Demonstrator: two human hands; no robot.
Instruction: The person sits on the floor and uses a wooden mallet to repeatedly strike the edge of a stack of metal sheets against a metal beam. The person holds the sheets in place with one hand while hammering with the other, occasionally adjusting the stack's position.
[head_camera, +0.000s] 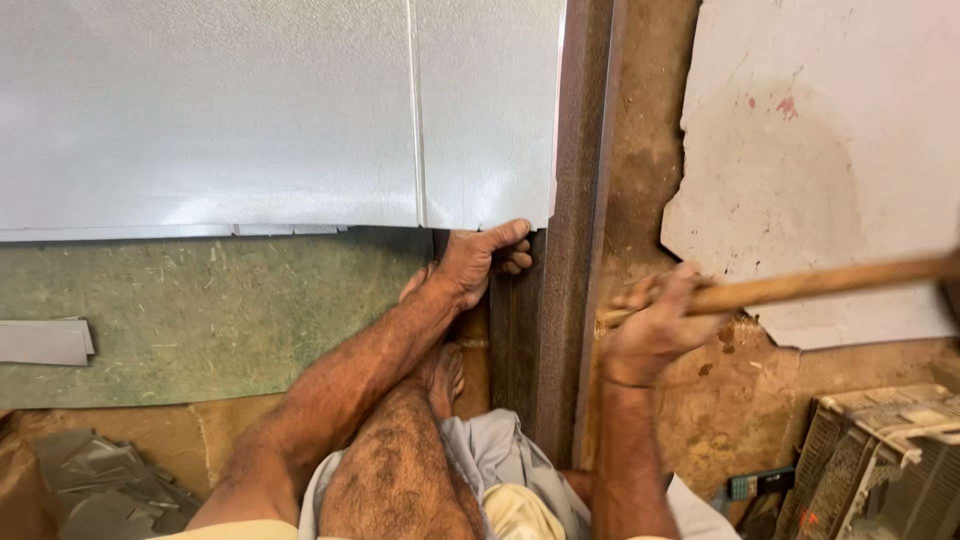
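left hand (478, 258) pinching grey metal sheet (300, 110) edge at steel bar (560, 250) | right hand (652, 330) fist clenched round wooden hammer handle (830, 281) | mid-hammering; next needs a square blow

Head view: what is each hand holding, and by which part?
Left hand grips the grey metal sheet at its near edge. Right hand is closed around the wooden handle near its end.
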